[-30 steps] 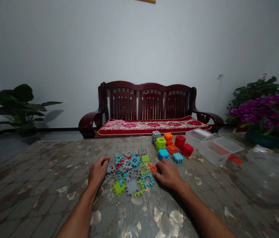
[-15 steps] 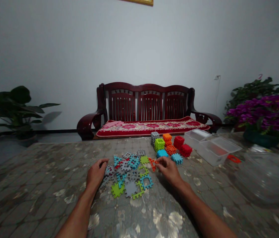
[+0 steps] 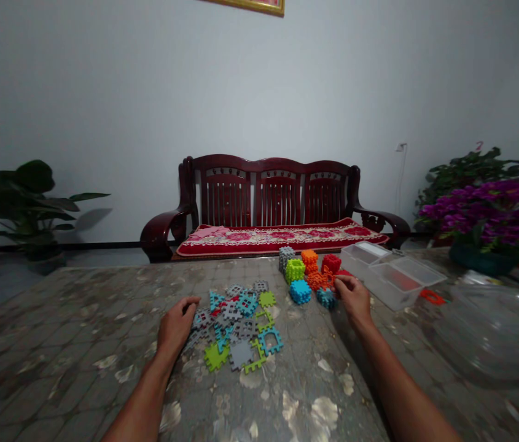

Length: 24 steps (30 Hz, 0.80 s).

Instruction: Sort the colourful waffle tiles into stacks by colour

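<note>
Pinched in the fingers of my right hand (image 3: 355,298) is an orange triangular building piece (image 3: 328,274), held over the stacks at the right. Below and around it are orange stacked pieces (image 3: 309,261), red stacks (image 3: 331,264), blue stacks (image 3: 300,291), a green stack (image 3: 295,271) and a grey stack (image 3: 286,259). My left hand (image 3: 176,325) rests on the table at the left edge of a loose pile (image 3: 234,313) of grey, blue, green and red notched pieces. Its fingers are loosely bent and apart, with nothing seen in them.
Behind the stacks stands a clear plastic box (image 3: 392,288), near an orange piece (image 3: 433,297) and a clear plastic cover (image 3: 499,331). Purple flowers (image 3: 489,209) in a green pot are at the right. A wooden bench (image 3: 273,178) is beyond the patterned tablecloth (image 3: 116,331).
My right hand has moved right and away from me, carrying the orange triangle from the loose pile's edge to the stacks. My left hand has stayed by the pile.
</note>
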Available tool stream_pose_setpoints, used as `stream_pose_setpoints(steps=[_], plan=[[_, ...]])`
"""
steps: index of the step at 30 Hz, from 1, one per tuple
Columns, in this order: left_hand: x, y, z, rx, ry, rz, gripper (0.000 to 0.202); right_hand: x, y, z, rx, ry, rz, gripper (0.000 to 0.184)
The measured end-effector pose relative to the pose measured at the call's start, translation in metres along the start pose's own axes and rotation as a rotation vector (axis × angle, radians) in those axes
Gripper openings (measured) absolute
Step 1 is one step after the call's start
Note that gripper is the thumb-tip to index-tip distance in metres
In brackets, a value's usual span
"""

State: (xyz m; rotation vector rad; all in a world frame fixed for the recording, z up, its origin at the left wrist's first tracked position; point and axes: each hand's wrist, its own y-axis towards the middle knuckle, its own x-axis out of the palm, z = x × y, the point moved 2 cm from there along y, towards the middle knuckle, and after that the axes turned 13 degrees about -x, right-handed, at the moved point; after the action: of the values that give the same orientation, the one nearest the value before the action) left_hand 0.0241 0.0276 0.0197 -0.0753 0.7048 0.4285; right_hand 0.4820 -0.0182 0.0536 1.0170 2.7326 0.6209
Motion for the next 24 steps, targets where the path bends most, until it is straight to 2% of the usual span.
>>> stream_pose_setpoints(steps=[3,6,10,14,17,21,24], plan=[[0.001,0.0,-0.001,-0.003,0.013,-0.01,0.03,-0.003,0.002,0.002,0.004,-0.014,0.029,0.046],[0.001,0.0,-0.001,-0.009,0.02,-0.01,0.029,0.003,-0.002,0.003,-0.001,-0.058,-0.027,0.045],[0.001,-0.001,0.001,-0.013,0.013,-0.008,0.03,0.022,-0.019,0.002,-0.07,-0.11,-0.191,0.038],[0.001,-0.003,0.003,-0.016,-0.009,-0.028,0.031,0.045,-0.045,-0.003,-0.157,-0.174,-0.425,0.029],[0.002,-0.005,0.003,0.018,-0.033,-0.062,0.032,0.055,-0.064,-0.012,-0.273,-0.308,-0.577,0.028],[0.004,-0.005,0.003,0.052,-0.033,-0.111,0.036,0.068,-0.085,-0.028,-0.492,-0.479,-0.641,0.029],[0.006,-0.006,0.005,0.085,-0.105,-0.164,0.041,0.089,-0.099,-0.039,-0.596,-0.507,-0.795,0.034]])
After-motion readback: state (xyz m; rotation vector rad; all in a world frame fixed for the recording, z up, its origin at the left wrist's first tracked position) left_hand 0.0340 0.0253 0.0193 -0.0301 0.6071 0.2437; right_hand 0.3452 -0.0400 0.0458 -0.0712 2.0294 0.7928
